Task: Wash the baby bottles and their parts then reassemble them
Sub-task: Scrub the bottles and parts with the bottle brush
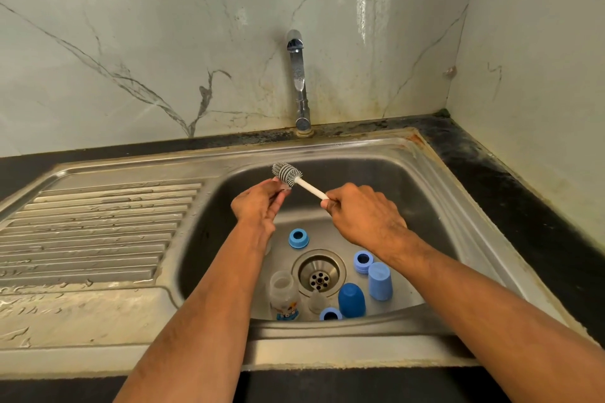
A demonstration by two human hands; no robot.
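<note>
The right hand is clamped round the white handle of a bottle brush, whose grey bristle head stands just above the left hand. The left hand pinches a small clear part, probably a silicone teat, though it is too hidden to be sure. Such a piece is likely soft, light and slippery when wet, so it is best held by its flange rather than its tip.

Below, in the steel sink, a clear bottle lies by the drain. Three blue collar rings, a dark blue cap and a pale blue cap sit around the drain too. These plastics look light and rigid.

The tap overhangs the far rim, no water visibly running. The basin walls hem the hands in, while the ribbed draining board offers open room to the left.
</note>
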